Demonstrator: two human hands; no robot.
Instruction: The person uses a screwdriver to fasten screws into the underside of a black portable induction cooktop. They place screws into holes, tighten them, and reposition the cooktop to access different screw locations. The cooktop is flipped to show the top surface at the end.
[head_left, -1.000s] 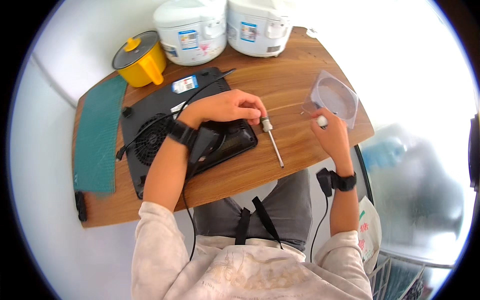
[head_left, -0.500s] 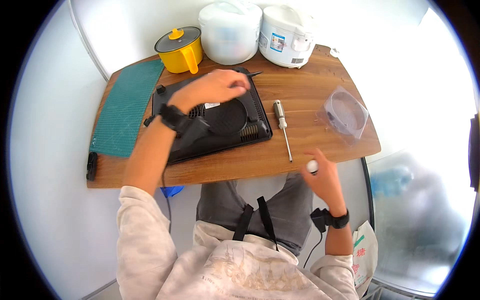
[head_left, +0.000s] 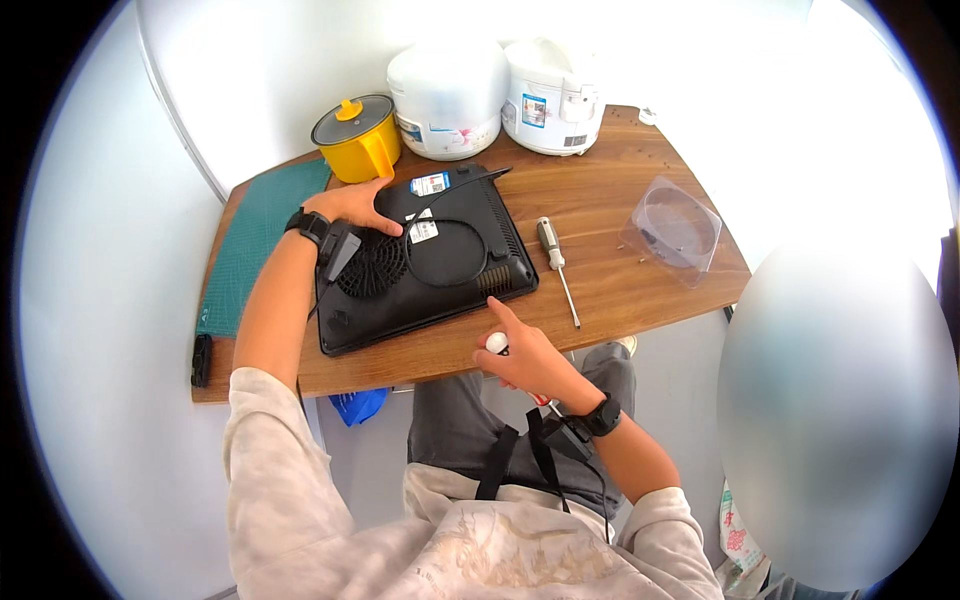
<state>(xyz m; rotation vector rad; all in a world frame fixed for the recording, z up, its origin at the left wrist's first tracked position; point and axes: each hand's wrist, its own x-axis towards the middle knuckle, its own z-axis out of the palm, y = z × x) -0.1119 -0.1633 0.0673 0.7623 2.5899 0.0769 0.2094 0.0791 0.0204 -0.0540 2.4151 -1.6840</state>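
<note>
A black induction cooker (head_left: 460, 300) lies upside down on the wooden table, its round fan vent, labels and looped black cord (head_left: 486, 250) facing up. My left hand (head_left: 352, 204) rests at its far left corner, thumb and fingers spread over the underside. Near the cooker's front edge is my right hand (head_left: 535, 362), index finger pointing out and the other fingers wrapped round a screwdriver (head_left: 497, 343). Its white rounded end shows above the fist; a red part and thin shaft show below. To the cooker's right lies another screwdriver (head_left: 548, 243) with a grey-and-white handle.
Behind the cooker stand a yellow lidded pot (head_left: 360, 150) and two white rice cookers (head_left: 447, 105) (head_left: 555, 100). A green cutting mat (head_left: 262, 230) lies at left, a small black object (head_left: 202, 360) by its near end. A clear plastic container (head_left: 680, 230) sits at right.
My left hand has come down and left onto the cooker's corner. My right hand has moved left, to the cooker's front edge, with the screwdriver in it. The view has shifted slightly.
</note>
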